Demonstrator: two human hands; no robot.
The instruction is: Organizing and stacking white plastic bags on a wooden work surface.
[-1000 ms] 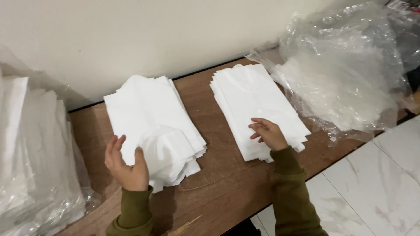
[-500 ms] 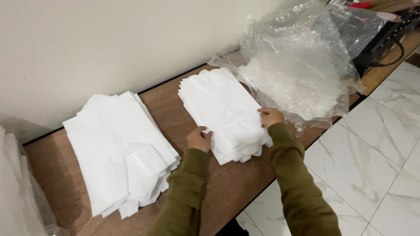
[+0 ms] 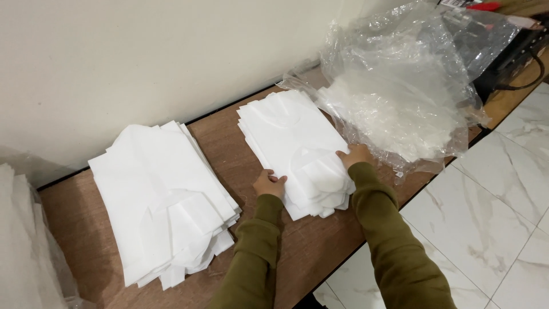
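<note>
**Both hands bracket the right-hand stack of white sheets**

Your left hand [image 3: 269, 184] presses against the near left edge of the stack of white folded pieces [image 3: 294, 146], fingers curled in toward the side of the pile. It clasps nothing; the grip is a loose curl resting on the edge. Your right hand [image 3: 353, 154] sits on the opposite near corner, fingers laid flat over the top sheets, thumb side toward the pile, open and pressing rather than pinching. With a hand on each side, you appear to be squaring the stack, since the lower sheets fan out a little at the end nearest you.

The stack lies between your hands on the wooden worktop [image 3: 309, 252], close to its front edge. It is white, thin and soft-looking, many layers deep, with rounded folded flaps showing on top near your right hand.

Just beyond your right hand, touching that side of the stack, lies a crumpled clear plastic bag [image 3: 400, 91] with more white material inside. Well to the left of your left hand sits a second, looser pile of white pieces [image 3: 163, 212], its edges splayed. Farther left, more white material in plastic [image 3: 26, 252] reaches the frame edge. Below your right sleeve is pale marbled floor tile [image 3: 486, 229].
</note>
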